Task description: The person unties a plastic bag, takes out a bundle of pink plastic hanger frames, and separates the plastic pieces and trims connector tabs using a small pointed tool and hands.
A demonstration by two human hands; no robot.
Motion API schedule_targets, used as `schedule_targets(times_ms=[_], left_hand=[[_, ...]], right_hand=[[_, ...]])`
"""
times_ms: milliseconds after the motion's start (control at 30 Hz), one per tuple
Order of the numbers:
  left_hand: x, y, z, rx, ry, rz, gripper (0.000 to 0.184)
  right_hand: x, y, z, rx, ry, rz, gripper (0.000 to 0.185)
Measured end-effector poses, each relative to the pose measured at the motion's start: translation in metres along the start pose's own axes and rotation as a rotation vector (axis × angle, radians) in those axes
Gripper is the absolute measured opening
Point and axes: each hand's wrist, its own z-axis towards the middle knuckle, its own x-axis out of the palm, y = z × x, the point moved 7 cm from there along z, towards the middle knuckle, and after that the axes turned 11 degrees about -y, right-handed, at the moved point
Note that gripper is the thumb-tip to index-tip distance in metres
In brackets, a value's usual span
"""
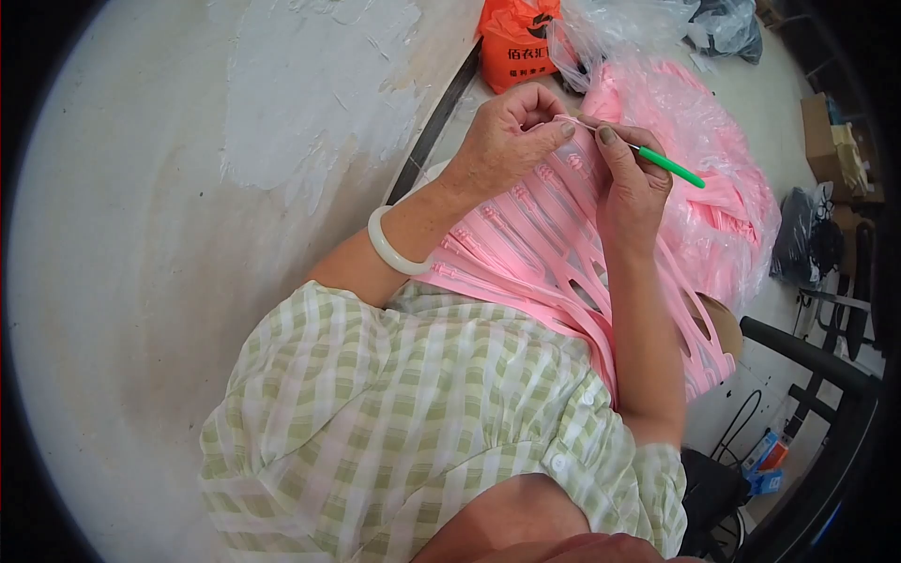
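A pink garment (497, 230) with mesh stripes and small pink trims along its bands lies across my lap. My left hand (514, 136), with a pale bangle (392, 242) on its wrist, pinches the garment's top edge between thumb and finger. Close beside it, my right hand (633, 178) is closed around a slim metal tool with a green handle (671, 166). The handle points to the lower right, and the shaft runs toward my left fingertips. The tool's tip is too small to make out. Pink straps hang past my right forearm.
Beyond my hands lies a clear plastic bag (727, 159) full of pink fabric. An orange bag (516, 47) stands by the wall (141, 235) on my left. Cardboard boxes (826, 141), a dark bag (796, 236) and a black metal bar (807, 355) are on the right.
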Motion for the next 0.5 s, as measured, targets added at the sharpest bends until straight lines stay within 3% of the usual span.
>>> schedule_targets(times_ms=[200,267,300,367,500], left_hand=[[-0.001,-0.002,-0.002,0.043,-0.029,0.06,0.01],[-0.001,-0.004,-0.002,0.05,-0.046,0.085,0.01],[-0.001,-0.005,-0.003,0.066,-0.051,0.091,0.01],[-0.001,-0.006,-0.004,0.083,-0.053,0.097,0.009],[0.003,-0.009,-0.006,0.07,-0.026,0.119,0.009]], right_hand=[[0.009,0.012,-0.008,-0.215,0.04,-0.157,0.004],[0.011,0.02,-0.009,-0.468,0.068,-0.443,0.005],[0.01,0.02,-0.008,-0.468,0.068,-0.443,0.005],[0.02,0.031,-0.015,-0.769,0.121,-0.643,0.006],[0.016,0.028,-0.009,-0.833,0.137,-0.714,0.006]])
